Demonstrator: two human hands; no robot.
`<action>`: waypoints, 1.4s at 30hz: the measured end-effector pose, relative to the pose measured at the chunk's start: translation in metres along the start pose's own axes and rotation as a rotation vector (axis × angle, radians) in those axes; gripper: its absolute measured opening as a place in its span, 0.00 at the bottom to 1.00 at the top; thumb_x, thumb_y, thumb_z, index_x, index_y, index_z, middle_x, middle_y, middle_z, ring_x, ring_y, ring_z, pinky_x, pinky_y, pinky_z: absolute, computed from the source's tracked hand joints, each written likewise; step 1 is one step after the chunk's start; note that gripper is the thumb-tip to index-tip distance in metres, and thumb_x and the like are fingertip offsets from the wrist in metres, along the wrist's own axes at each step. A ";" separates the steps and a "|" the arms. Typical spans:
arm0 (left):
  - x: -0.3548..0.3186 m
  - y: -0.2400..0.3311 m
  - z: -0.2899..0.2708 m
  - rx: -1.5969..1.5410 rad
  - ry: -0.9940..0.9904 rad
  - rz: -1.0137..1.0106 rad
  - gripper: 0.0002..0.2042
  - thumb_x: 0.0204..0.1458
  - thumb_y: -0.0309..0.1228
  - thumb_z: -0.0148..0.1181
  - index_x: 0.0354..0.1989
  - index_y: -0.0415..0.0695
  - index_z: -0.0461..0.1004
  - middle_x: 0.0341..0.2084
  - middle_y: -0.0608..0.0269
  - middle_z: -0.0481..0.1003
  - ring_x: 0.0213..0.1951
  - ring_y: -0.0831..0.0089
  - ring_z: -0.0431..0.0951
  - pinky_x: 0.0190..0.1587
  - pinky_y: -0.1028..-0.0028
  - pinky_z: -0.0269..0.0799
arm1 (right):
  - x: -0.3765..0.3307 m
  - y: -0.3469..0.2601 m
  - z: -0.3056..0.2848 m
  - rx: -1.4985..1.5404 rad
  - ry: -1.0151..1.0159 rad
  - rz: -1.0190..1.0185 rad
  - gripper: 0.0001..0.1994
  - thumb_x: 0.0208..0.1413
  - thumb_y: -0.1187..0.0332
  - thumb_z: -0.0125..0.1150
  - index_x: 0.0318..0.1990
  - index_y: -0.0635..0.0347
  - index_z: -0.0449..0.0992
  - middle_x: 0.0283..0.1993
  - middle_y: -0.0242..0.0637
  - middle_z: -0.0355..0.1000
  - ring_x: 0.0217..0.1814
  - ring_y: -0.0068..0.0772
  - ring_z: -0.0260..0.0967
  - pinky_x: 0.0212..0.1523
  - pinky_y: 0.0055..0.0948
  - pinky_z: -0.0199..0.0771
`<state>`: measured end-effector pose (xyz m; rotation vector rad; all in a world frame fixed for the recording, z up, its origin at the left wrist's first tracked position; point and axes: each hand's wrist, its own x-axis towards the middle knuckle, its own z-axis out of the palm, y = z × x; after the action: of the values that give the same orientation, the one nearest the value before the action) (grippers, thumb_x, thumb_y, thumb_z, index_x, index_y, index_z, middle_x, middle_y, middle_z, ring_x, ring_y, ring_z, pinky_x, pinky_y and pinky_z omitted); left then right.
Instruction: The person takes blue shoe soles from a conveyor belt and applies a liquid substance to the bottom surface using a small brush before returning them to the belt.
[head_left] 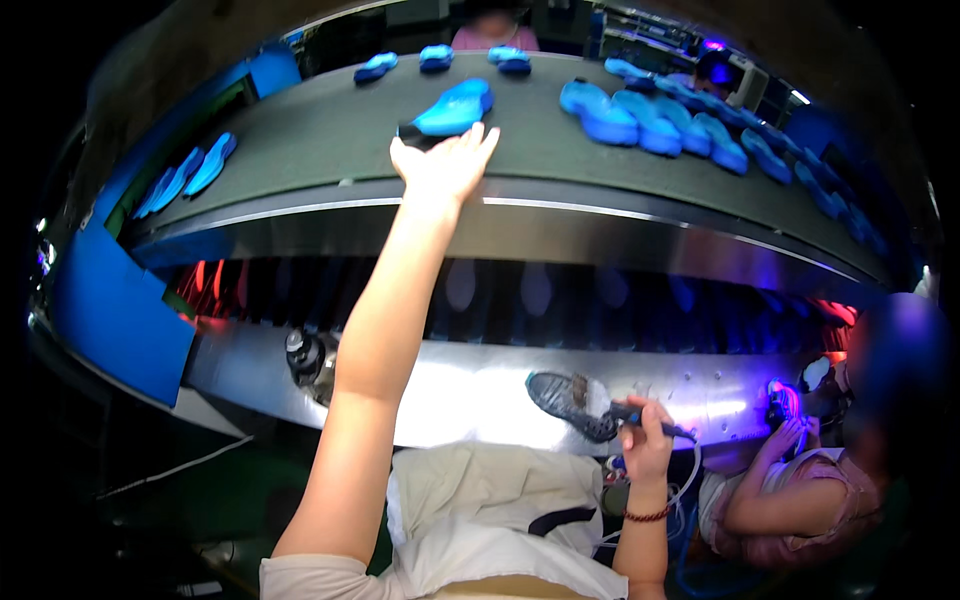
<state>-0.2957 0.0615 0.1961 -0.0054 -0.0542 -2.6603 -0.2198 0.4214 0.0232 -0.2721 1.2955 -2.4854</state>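
Fingers [489, 143] of our left hand [442, 168] splay at the blue shoe form [455, 108] on the belt [300, 140], contact unclear; a careless nudge could shift it. Rightward, a black shoe [556, 394] lies on the counter [470, 390]; our right hand [648, 442] clenches a dark tool [626, 411], whose slip could scuff it.

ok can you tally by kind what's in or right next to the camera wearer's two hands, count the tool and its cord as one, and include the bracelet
blue shoe form, by the left hand: 1
dark shoe, beside the right hand: 1
dark tool, in the right hand: 1
beaded bracelet: 1
total: 4
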 end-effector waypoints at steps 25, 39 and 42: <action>0.014 -0.128 -0.018 1.932 -0.720 1.007 0.13 0.50 0.35 0.53 0.35 0.37 0.74 0.36 0.52 0.73 0.41 0.62 0.71 0.45 0.69 0.66 | 0.001 0.021 -0.071 0.147 0.279 0.205 0.13 0.58 0.67 0.48 0.43 0.68 0.70 0.41 0.41 0.71 0.34 0.26 0.70 0.32 0.20 0.70; -0.152 -0.034 -0.192 0.096 -0.593 -0.714 0.46 0.42 0.65 0.47 0.64 0.46 0.43 0.62 0.41 0.44 0.61 0.43 0.46 0.63 0.48 0.32 | -0.004 0.011 -0.070 0.113 0.214 0.089 0.15 0.49 0.77 0.57 0.46 0.67 0.70 0.42 0.37 0.71 0.38 0.22 0.66 0.37 0.20 0.67; -0.170 -0.025 -0.225 0.479 0.110 -0.752 0.41 0.40 0.60 0.49 0.56 0.40 0.55 0.44 0.49 0.67 0.43 0.54 0.68 0.50 0.56 0.62 | 0.005 0.012 -0.054 0.089 0.103 0.090 0.14 0.49 0.76 0.56 0.44 0.68 0.71 0.42 0.39 0.71 0.41 0.25 0.68 0.44 0.23 0.68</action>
<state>-0.1556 0.1530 -0.0316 0.3874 -0.7953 -3.2998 -0.2388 0.4541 -0.0171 -0.0639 1.2045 -2.5012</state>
